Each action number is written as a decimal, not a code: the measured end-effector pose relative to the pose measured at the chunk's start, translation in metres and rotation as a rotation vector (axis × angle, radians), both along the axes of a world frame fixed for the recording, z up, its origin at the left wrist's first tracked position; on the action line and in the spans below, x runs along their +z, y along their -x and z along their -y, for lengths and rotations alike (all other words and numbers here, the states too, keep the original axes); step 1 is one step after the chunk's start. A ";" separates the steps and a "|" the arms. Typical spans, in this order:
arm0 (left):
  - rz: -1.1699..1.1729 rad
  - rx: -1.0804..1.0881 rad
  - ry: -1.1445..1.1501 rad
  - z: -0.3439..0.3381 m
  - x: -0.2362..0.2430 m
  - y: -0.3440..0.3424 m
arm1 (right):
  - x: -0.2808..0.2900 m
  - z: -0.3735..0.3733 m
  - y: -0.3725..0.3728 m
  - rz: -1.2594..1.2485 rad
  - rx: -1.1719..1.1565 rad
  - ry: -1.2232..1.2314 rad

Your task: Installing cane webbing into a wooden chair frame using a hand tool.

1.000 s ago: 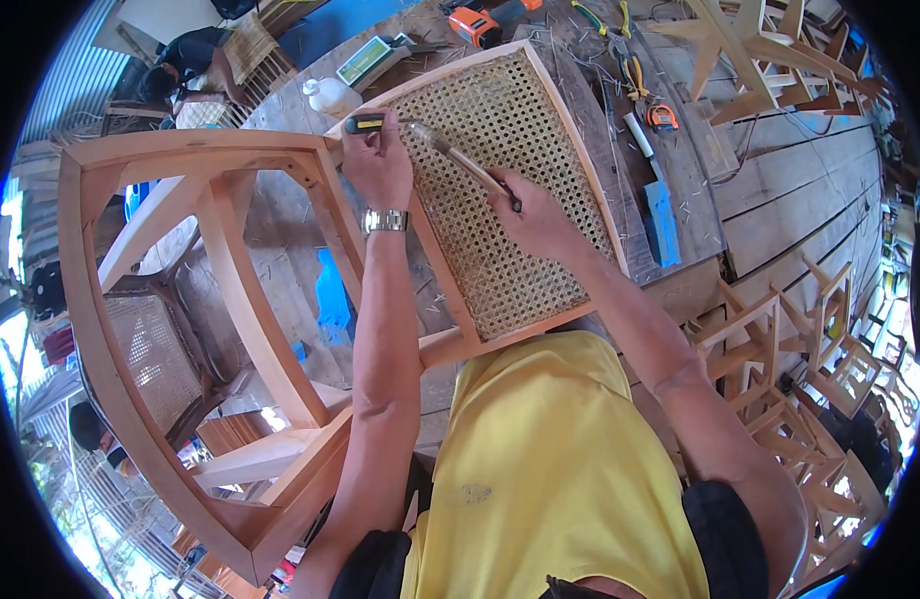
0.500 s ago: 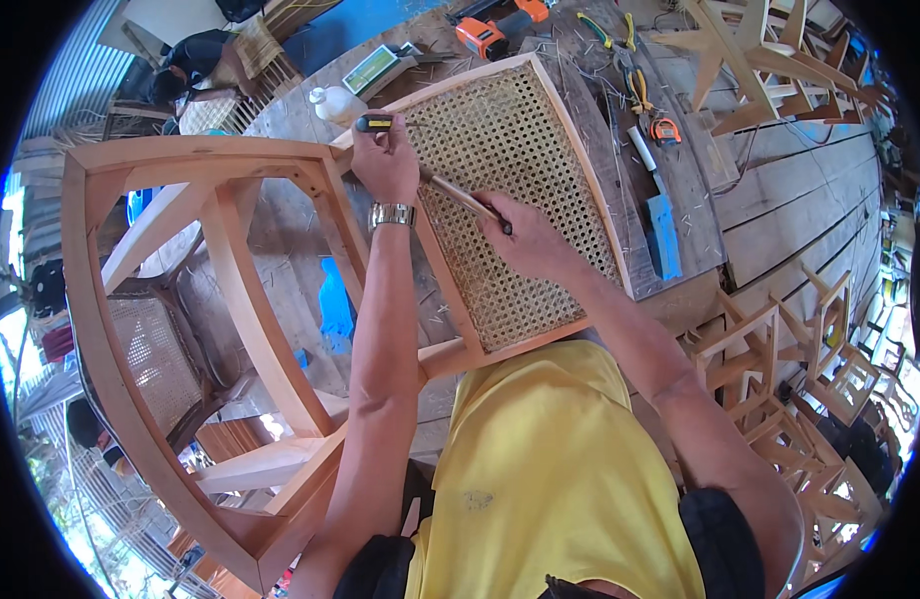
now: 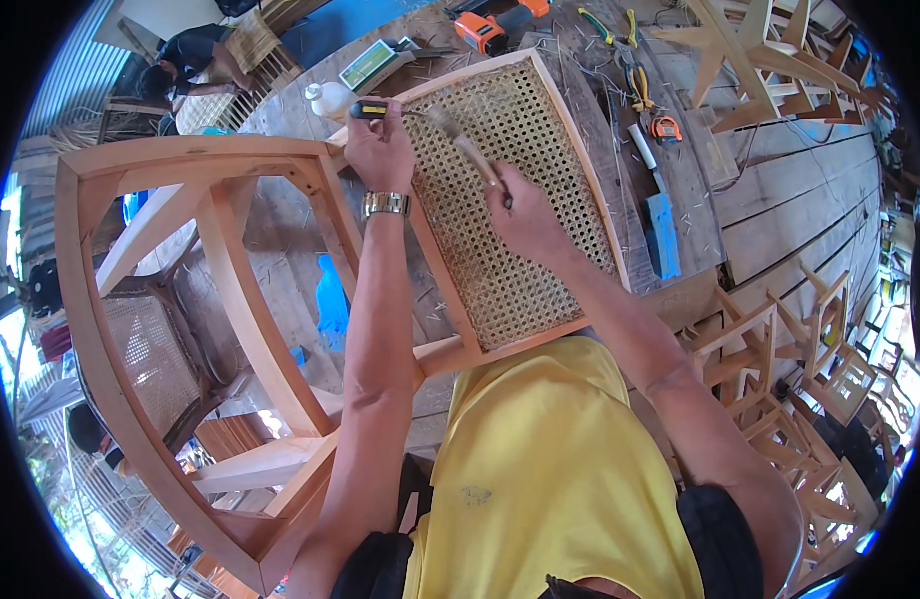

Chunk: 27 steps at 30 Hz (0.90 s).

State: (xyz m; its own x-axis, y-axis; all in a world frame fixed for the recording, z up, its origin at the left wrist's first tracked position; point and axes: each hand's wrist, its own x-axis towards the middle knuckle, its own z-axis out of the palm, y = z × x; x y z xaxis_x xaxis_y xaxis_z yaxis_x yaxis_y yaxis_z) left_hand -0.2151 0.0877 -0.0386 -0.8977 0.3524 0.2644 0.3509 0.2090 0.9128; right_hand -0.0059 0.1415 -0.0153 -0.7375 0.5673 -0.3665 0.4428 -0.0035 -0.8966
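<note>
A wooden chair frame [image 3: 245,299] lies tipped on the bench, and its panel of woven cane [image 3: 520,215] faces up in front of me. My left hand [image 3: 382,155] is closed round a screwdriver [image 3: 368,110] with a black and yellow handle, near the panel's far left corner. The screwdriver's thin shaft points right, over the cane; its tip is hard to make out. In my right hand [image 3: 528,215] I grip a hammer [image 3: 477,163] by its handle above the cane. The hammer's head is smeared by motion, close to the screwdriver's shaft.
Beyond the panel lie a white bottle [image 3: 330,101], a green and white box [image 3: 370,68] and an orange power tool [image 3: 485,32]. Pliers [image 3: 636,88], a tape measure [image 3: 665,128] and a blue piece [image 3: 663,236] lie right. Chair frames [image 3: 754,60] stand beyond; a co-worker [image 3: 195,62] sits far left.
My right hand has swung the hammer up and away from my left hand, so more of it shows. My left hand and the screwdriver have shifted slightly left.
</note>
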 end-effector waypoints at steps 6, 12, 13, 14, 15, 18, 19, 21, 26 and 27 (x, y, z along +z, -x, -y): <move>-0.035 0.067 0.092 -0.006 0.015 0.004 | 0.001 -0.002 -0.007 -0.097 0.075 -0.085; -0.098 0.052 0.195 -0.015 0.019 0.005 | -0.002 -0.018 0.008 -0.096 0.266 -0.217; -0.105 0.054 0.191 -0.014 0.018 0.003 | -0.001 -0.018 0.009 -0.096 0.266 -0.217; -0.111 0.056 0.187 -0.014 0.017 0.002 | 0.000 -0.019 0.009 -0.110 0.266 -0.172; -0.112 0.059 0.186 -0.013 0.014 0.003 | 0.002 -0.019 0.009 -0.126 0.270 -0.126; -0.129 0.033 0.111 -0.011 -0.001 0.004 | 0.009 -0.016 0.010 -0.075 0.263 -0.116; -0.127 0.032 0.119 -0.009 -0.006 0.006 | 0.010 -0.016 0.011 -0.076 0.265 -0.117; -0.124 0.029 0.126 -0.009 -0.010 0.008 | 0.011 -0.016 0.011 -0.056 0.270 -0.158; -0.044 -0.032 -0.054 -0.005 0.003 0.003 | 0.000 -0.007 0.003 -0.035 0.107 -0.123; -0.045 -0.030 -0.052 -0.001 0.004 0.002 | 0.001 -0.003 -0.001 -0.035 0.142 -0.095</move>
State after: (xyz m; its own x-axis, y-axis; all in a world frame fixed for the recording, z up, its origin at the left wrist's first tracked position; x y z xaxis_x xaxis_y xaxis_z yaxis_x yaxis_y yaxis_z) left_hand -0.2173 0.0885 -0.0350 -0.8739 0.3632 0.3230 0.3972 0.1504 0.9053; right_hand -0.0049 0.1447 -0.0143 -0.8244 0.4871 -0.2883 0.4009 0.1427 -0.9050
